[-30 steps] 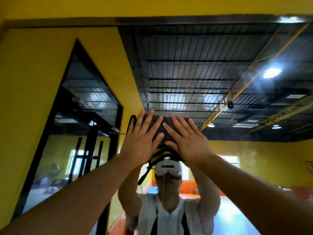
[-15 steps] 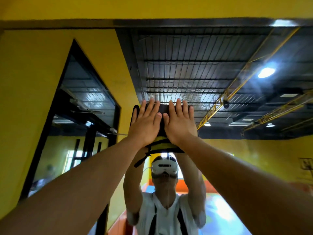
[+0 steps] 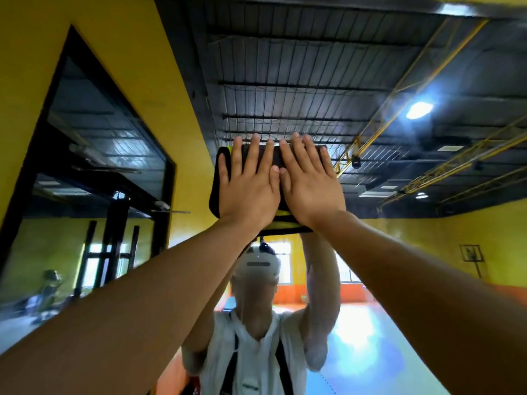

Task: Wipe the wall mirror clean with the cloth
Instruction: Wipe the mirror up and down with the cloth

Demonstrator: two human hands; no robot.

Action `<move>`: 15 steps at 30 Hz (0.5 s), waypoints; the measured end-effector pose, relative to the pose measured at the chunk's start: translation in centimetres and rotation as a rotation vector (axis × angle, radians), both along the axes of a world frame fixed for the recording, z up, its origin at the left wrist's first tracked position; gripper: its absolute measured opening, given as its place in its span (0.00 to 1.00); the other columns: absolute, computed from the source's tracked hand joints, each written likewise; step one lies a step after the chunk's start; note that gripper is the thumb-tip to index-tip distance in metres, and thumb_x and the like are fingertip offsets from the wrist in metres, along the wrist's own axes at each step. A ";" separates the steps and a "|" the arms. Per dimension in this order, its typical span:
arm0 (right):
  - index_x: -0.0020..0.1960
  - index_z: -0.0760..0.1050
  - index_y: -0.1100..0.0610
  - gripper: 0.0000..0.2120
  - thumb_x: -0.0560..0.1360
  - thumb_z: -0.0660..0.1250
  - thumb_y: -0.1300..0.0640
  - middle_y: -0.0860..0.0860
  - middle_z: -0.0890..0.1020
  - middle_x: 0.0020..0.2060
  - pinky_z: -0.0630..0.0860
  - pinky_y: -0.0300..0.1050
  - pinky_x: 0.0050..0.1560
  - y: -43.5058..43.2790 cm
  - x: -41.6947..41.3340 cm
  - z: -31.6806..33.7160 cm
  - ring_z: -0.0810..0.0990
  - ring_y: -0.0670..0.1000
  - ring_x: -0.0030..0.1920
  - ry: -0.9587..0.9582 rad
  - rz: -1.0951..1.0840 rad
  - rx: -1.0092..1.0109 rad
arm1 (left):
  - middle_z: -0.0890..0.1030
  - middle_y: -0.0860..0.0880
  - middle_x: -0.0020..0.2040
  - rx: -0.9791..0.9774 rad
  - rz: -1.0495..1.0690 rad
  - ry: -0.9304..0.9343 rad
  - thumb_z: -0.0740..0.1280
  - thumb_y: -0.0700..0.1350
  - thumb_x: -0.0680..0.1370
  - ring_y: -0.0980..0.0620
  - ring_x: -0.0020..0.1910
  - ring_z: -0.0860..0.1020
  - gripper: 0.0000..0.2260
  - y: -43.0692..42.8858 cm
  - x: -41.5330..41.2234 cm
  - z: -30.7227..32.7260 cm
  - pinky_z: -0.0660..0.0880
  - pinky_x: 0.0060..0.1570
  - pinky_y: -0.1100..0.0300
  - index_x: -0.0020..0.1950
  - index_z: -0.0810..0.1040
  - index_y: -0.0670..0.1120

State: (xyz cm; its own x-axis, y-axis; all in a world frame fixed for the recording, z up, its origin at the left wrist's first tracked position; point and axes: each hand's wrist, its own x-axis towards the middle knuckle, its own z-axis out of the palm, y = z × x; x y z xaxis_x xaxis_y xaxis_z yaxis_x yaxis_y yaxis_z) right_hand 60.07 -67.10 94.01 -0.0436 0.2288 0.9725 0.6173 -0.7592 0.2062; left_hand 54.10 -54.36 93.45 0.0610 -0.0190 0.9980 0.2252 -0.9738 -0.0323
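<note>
The wall mirror (image 3: 370, 81) fills most of the head view and reflects a dark ribbed ceiling, a yellow room and me. A dark cloth (image 3: 218, 183) with a yellow edge lies flat against the glass at the centre. My left hand (image 3: 251, 183) and my right hand (image 3: 309, 183) press on it side by side, fingers straight and pointing up, index fingers touching. Both arms reach up from the lower corners. Most of the cloth is hidden under the hands.
The mirror's dark frame (image 3: 470, 10) runs along the top, with yellow wall above. At the left, a yellow wall (image 3: 119, 32) holds a dark-framed opening (image 3: 94, 166). A bright ceiling lamp (image 3: 419, 109) is reflected at the right.
Both hands have slid the cloth upward on the glass, from just above my reflected head to higher against the reflected ceiling. The fingers have drawn closer together.
</note>
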 end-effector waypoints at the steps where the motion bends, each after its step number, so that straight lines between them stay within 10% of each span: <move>1: 0.85 0.47 0.50 0.28 0.85 0.39 0.44 0.52 0.48 0.84 0.40 0.54 0.83 -1.2 0.5 0.0 0.41 0.51 0.84 0.004 -0.011 0.009 | 0.44 0.53 0.85 0.007 0.005 0.006 0.41 0.55 0.86 0.47 0.83 0.39 0.26 -1.1 0.7 0.1 0.40 0.81 0.42 0.85 0.44 0.54; 15: 0.84 0.51 0.51 0.30 0.85 0.42 0.41 0.54 0.51 0.84 0.43 0.56 0.83 -7.8 3.6 -3.6 0.46 0.54 0.84 -0.044 0.000 -0.035 | 0.51 0.52 0.85 0.074 0.041 0.007 0.43 0.55 0.84 0.47 0.84 0.46 0.27 -6.1 3.1 -3.2 0.46 0.81 0.43 0.84 0.53 0.53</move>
